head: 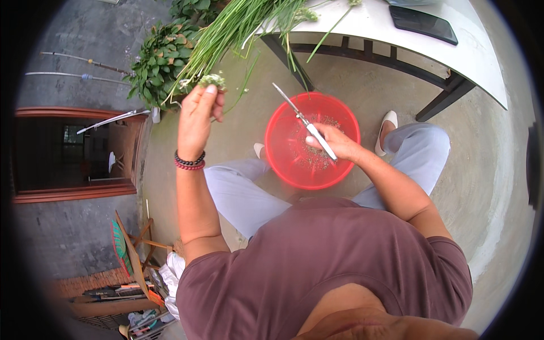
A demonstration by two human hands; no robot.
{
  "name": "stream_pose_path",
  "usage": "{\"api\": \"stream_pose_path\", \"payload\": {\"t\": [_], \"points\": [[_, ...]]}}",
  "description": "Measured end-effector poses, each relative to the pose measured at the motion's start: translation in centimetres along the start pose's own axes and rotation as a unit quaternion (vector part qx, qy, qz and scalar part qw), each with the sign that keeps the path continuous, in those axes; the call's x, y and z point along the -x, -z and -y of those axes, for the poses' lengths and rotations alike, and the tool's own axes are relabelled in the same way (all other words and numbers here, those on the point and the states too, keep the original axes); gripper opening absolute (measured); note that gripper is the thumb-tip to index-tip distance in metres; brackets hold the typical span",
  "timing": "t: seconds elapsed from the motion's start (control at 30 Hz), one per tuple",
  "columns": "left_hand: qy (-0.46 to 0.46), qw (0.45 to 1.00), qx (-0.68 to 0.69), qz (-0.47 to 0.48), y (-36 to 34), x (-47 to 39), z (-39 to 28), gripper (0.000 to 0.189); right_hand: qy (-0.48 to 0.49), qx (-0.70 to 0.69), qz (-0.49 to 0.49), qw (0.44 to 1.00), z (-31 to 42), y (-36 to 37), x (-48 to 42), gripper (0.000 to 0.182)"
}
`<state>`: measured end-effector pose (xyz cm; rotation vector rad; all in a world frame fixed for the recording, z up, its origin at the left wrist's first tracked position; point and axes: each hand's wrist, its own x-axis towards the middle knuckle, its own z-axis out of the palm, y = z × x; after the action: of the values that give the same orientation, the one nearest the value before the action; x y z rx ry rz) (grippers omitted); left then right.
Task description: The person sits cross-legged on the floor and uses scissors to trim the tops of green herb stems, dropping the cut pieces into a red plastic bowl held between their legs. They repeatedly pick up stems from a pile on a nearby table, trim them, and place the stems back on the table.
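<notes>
My left hand (199,106) pinches a cluster of small white flower heads (213,80) between thumb and fingers. A thin green stem trails below the fingers. Just beyond lies a large bundle of long green stalks (229,36), apparently flowering chives, hanging over the table's edge. In my right hand (335,140) is a slim cutting tool with white handles, probably scissors (290,97), its blades pointing up and left. They look nearly closed. Beneath this hand stands a red plastic basin (285,170) with small greenish bits (316,159) scattered over its bottom.
A white-topped table (352,25) with dark legs stands ahead, bearing a black smartphone (423,24). Leafy plants (159,63) grow against the grey wall at left, near a red-framed opening (76,193). A folding wooden chair (136,255) and white sack (172,272) are behind left.
</notes>
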<state>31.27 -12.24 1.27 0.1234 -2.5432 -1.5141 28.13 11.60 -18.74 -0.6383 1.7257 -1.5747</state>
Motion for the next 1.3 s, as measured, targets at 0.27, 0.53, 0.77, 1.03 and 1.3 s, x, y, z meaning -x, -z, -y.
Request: {"api": "stream_pose_path", "payload": {"t": [0.27, 0.53, 0.77, 1.03, 1.3], "points": [[0.155, 0.975, 0.156, 0.038, -3.8, 2.6, 6.0, 0.025, 0.053, 0.037, 0.11, 0.992, -2.1, -0.1, -0.7, 0.054], [0.201, 0.967, 0.156, 0.032, -5.9, 2.4, 9.0, 0.026, 0.015, 0.063, 0.097, 0.993, -2.4, -1.9, -0.2, 0.056], [0.213, 0.958, 0.161, 0.102, -7.2, 2.2, 9.0, 0.026, 0.017, 0.011, 0.079, 0.997, -2.7, -2.0, -0.3, 0.057], [0.243, 0.935, 0.165, 0.197, -5.9, 1.0, 8.3, 0.024, 0.02, -0.096, 0.078, 0.992, -2.9, -1.6, -0.1, 0.041], [0.249, 0.913, 0.198, 0.257, -4.3, 0.4, 8.9, 0.027, 0.005, -0.077, 0.091, 0.993, -2.2, -1.0, 0.1, 0.035]]}}
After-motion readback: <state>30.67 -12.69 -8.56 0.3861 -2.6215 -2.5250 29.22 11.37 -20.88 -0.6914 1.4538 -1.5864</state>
